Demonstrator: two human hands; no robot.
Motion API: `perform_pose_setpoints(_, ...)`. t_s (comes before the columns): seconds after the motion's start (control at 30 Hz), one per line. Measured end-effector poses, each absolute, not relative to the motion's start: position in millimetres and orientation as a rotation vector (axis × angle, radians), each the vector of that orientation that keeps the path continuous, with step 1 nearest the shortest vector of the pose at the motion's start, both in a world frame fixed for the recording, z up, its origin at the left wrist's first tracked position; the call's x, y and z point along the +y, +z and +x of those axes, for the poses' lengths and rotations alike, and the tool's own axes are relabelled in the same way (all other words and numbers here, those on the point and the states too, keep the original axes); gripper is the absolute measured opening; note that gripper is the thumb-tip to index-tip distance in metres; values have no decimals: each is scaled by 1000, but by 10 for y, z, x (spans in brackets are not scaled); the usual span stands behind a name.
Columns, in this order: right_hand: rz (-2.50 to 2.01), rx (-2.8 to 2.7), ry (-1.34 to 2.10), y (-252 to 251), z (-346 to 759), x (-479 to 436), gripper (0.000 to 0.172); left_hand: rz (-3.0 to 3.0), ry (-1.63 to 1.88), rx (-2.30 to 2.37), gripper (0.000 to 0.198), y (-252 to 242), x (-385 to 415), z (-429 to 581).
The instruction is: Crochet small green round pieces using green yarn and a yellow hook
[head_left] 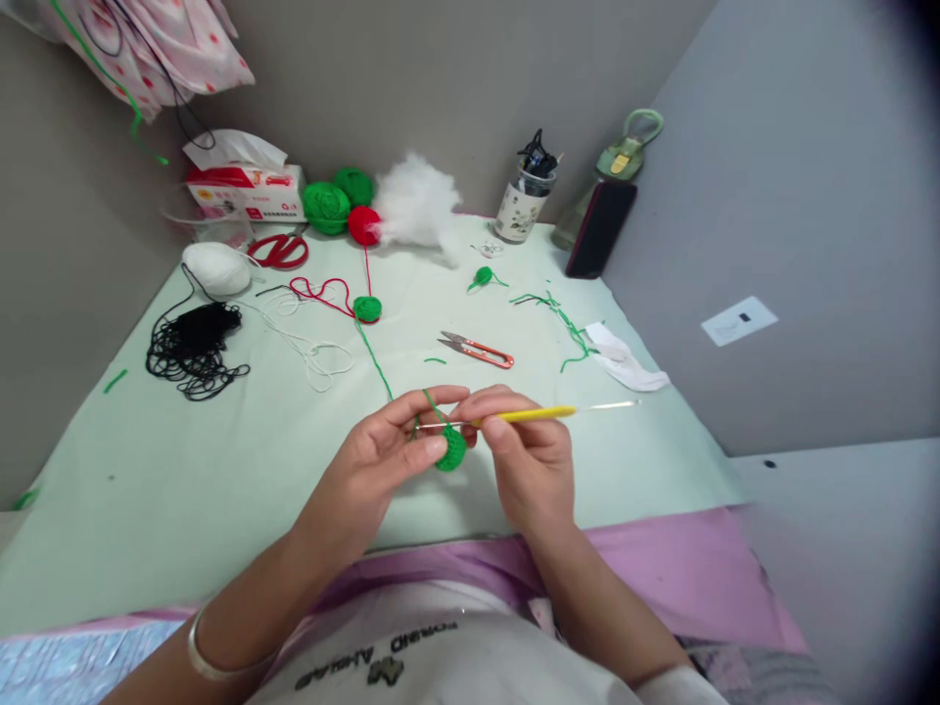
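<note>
A small round green crochet piece (453, 450) is pinched between the thumb and fingers of my left hand (378, 450), above the table's near part. Green yarn (374, 357) runs from a small green ball (367, 309) to my left hand, and a strand passes over its raised index finger. My right hand (529, 460) is closed on a crochet hook with a yellow handle (540, 414). The hook's left metal end lies at the upper edge of the green piece, while its other metal end points right.
Red-handled snips (477, 351) lie beyond my hands. Black yarn (195, 343), a white ball (217, 268), red scissors (280, 252) and a tissue box (254, 193) are at left. White stuffing (418, 208), a pen jar (523, 206), a phone (602, 230) and a bottle (618, 162) stand at the back.
</note>
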State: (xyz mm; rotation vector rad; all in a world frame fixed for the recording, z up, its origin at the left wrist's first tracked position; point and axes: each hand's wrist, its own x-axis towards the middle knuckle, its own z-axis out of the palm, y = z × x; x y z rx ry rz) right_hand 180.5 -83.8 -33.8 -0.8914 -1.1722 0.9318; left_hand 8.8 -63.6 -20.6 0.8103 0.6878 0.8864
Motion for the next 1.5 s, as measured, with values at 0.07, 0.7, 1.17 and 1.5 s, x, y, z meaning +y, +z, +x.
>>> perform_pose_setpoints(0.07, -916, -1185, 925, -348, 1788, -842, 13, 921, 879, 701, 34, -230, -650, 77)
perform_pose_setpoints(0.7, -722, -1160, 1166, -317, 1931, -817, 18, 1098, 869, 868, 37, -121, -666, -9)
perform_pose_setpoints(1.17, -767, -1748, 521, -155, 1982, -914, 19, 1429, 965, 1065, 37, -125, -677, 11)
perform_pose_setpoints(1.5, -809, -1870, 46, -217, 1889, -984, 18, 1429, 1092, 1127, 41, -89, -742, 92)
